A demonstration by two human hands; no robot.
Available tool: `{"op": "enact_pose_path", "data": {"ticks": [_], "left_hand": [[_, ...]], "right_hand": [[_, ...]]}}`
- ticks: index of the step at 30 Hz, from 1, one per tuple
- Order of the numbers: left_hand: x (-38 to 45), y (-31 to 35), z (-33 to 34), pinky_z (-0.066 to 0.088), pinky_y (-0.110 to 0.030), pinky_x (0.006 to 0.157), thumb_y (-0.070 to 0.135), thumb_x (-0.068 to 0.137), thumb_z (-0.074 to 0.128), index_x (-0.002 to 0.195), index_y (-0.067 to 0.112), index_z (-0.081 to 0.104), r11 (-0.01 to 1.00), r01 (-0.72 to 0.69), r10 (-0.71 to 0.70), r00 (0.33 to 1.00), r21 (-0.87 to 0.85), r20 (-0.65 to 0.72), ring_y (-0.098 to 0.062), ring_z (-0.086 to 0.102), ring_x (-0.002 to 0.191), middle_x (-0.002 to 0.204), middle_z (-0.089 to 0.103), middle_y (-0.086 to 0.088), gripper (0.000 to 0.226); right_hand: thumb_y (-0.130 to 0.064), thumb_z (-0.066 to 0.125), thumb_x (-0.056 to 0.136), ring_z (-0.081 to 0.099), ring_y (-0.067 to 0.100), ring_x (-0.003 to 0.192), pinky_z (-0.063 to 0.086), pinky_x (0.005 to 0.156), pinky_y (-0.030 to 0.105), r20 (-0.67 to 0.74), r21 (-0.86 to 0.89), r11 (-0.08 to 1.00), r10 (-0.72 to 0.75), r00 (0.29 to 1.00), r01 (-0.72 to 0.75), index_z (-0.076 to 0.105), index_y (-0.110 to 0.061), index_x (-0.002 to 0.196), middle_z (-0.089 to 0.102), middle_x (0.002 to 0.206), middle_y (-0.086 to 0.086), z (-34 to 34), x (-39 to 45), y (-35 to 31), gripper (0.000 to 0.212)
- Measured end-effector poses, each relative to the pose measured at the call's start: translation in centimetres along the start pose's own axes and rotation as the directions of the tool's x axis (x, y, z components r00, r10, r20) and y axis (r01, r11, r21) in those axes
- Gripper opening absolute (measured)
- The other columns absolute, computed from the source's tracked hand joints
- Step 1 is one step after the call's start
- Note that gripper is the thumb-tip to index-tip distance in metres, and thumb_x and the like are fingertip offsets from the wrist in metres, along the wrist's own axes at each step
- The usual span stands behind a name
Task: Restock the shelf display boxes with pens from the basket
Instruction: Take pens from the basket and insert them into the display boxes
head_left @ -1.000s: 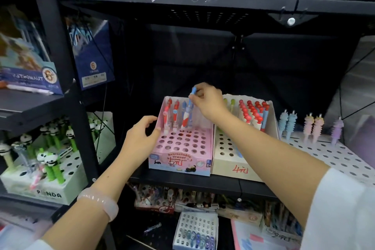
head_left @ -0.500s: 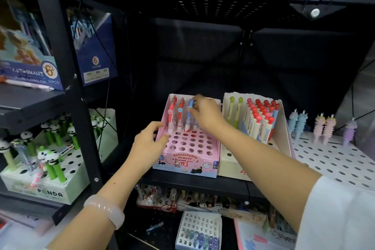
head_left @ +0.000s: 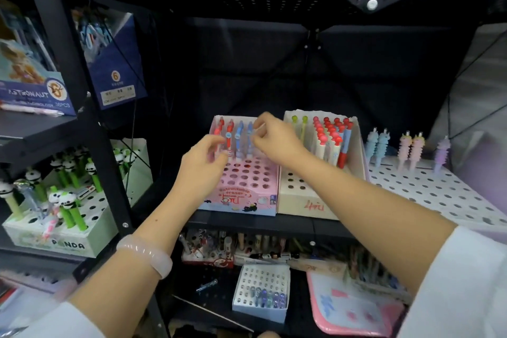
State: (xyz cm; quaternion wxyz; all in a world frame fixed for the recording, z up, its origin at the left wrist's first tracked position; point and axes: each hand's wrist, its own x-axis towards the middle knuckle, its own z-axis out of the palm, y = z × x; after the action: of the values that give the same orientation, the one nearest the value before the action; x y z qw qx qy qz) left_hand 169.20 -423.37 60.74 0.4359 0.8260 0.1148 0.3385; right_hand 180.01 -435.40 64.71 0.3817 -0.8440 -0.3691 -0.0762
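Your right hand (head_left: 277, 140) pinches something pale, too blurred to identify, above the back-row pens (head_left: 234, 138) in the pink display box (head_left: 247, 186); your left hand (head_left: 204, 164), fingers loosely curled, hovers alongside them, holding nothing.

Views: one only, the head camera; no second view shares the scene.
Position: worn on the person's head, in front of a black shelf (head_left: 255, 223).
Facing: forward and somewhat down, into the middle bay.
Nearness: close; both forearms reach in from the bottom edge to the pink display box (head_left: 248, 184).
Lens: wide-angle, the uprights lean and the edges bend.
Coverage: upper shelf edge at top, lower shelf at bottom, panda pen box (head_left: 55, 236) at left, white perforated stand (head_left: 439, 189) at right.
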Motion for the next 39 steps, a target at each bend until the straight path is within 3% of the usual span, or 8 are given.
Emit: {"op": "enact_pose_path", "data": {"ticks": [4, 9, 13, 16, 21, 26, 31, 39], "left_hand": [[-2.9, 2.9, 4.1, 0.038, 0.003, 0.066, 0.015, 0.093, 0.050, 0.117, 0.022, 0.053, 0.993, -0.045, 0.056, 0.993, -0.107, 0.105, 0.009, 0.050, 0.091, 0.105, 0.054, 0.016, 0.025], [-9.8, 4.7, 11.6, 0.044, -0.009, 0.077, 0.013, 0.092, 0.053, 0.104, 0.026, 0.054, 0.972, 0.044, 0.049, 0.924, -0.233, 0.380, -0.001, 0.057, 0.095, 0.099, 0.060, 0.011, 0.018], [-16.3, 5.6, 17.7, 0.040, 0.000, 0.074, 0.006, 0.090, 0.053, 0.103, 0.018, 0.057, 0.972, 0.042, 0.095, 0.830, -0.232, 0.549, 0.008, 0.056, 0.083, 0.093, 0.060, 0.012, 0.018], [-19.4, 5.8, 21.3, 0.043, -0.012, 0.083, 0.009, 0.091, 0.053, 0.109, 0.015, 0.058, 0.980, 0.060, 0.074, 0.780, -0.192, 0.621, -0.009, 0.058, 0.094, 0.100, 0.060, 0.002, 0.020], [-22.7, 5.3, 25.1, 0.041, -0.019, 0.082, 0.015, 0.094, 0.048, 0.112, 0.017, 0.056, 0.991, -0.075, 0.135, 0.603, -0.112, 0.786, -0.007, 0.052, 0.094, 0.102, 0.057, 0.006, 0.019], [-24.4, 4.3, 27.1, 0.043, -0.026, 0.089, 0.019, 0.096, 0.046, 0.120, 0.015, 0.056, 0.988, -0.157, 0.093, 0.510, -0.013, 0.855, -0.013, 0.054, 0.107, 0.119, 0.060, -0.002, 0.026], [-24.8, 4.0, 28.0, 0.040, -0.021, 0.086, 0.022, 0.097, 0.044, 0.123, 0.018, 0.055, 0.985, -0.169, 0.058, 0.491, 0.029, 0.869, -0.011, 0.053, 0.110, 0.123, 0.058, 0.002, 0.028], [-24.8, 3.9, 27.9, 0.034, -0.014, 0.080, 0.021, 0.097, 0.044, 0.121, 0.017, 0.057, 0.986, -0.163, 0.076, 0.526, 0.013, 0.847, -0.007, 0.052, 0.106, 0.122, 0.060, 0.003, 0.028]], "right_hand": [[-0.014, 0.055, 0.092, 0.065, 0.015, 0.080, 0.056, 0.067, 0.023, 0.108, 0.131, 0.991, -0.042, 0.993, 0.028, 0.058, -0.010, 0.103, 0.065, 0.092, 0.006, -4.9, -5.6, 0.3, 0.012], [-0.014, 0.049, 0.095, 0.065, 0.009, 0.069, 0.055, 0.064, 0.019, 0.285, 0.190, 0.970, 0.092, 0.954, -0.150, 0.056, -0.019, 0.095, 0.068, 0.087, 0.006, -9.4, -15.9, 6.2, 0.009], [-0.008, 0.049, 0.095, 0.064, 0.012, 0.065, 0.053, 0.064, 0.019, 0.371, 0.141, 0.925, 0.281, 0.885, -0.353, 0.058, -0.017, 0.087, 0.068, 0.080, 0.008, -10.0, -23.8, 13.4, 0.015], [-0.005, 0.049, 0.094, 0.062, 0.004, 0.059, 0.050, 0.060, 0.017, 0.382, 0.062, 0.887, 0.402, 0.832, -0.458, 0.058, -0.007, 0.088, 0.066, 0.072, 0.004, -9.5, -29.1, 18.4, 0.012], [-0.015, 0.052, 0.093, 0.061, 0.019, 0.083, 0.045, 0.068, 0.022, 0.445, -0.336, 0.781, 0.624, 0.643, -0.526, 0.059, -0.009, 0.103, 0.067, 0.099, 0.011, -7.0, -36.7, 26.2, 0.013], [-0.047, 0.055, 0.088, 0.030, 0.037, 0.134, 0.035, 0.105, 0.045, 0.300, -0.679, 0.468, 0.880, 0.368, -0.565, 0.020, -0.013, 0.145, 0.029, 0.146, 0.018, -4.5, -41.8, 31.1, 0.075], [-0.066, 0.050, 0.082, 0.018, 0.040, 0.138, 0.027, 0.107, 0.047, 0.226, -0.802, 0.354, 0.925, 0.305, -0.481, 0.017, -0.012, 0.146, 0.020, 0.150, 0.019, -1.6, -41.3, 32.0, 0.090], [-0.056, 0.054, 0.085, 0.020, 0.038, 0.139, 0.026, 0.111, 0.046, 0.285, -0.768, 0.348, 0.937, 0.200, -0.538, 0.019, -0.002, 0.145, 0.023, 0.151, 0.019, -0.8, -41.2, 32.9, 0.088]]}}
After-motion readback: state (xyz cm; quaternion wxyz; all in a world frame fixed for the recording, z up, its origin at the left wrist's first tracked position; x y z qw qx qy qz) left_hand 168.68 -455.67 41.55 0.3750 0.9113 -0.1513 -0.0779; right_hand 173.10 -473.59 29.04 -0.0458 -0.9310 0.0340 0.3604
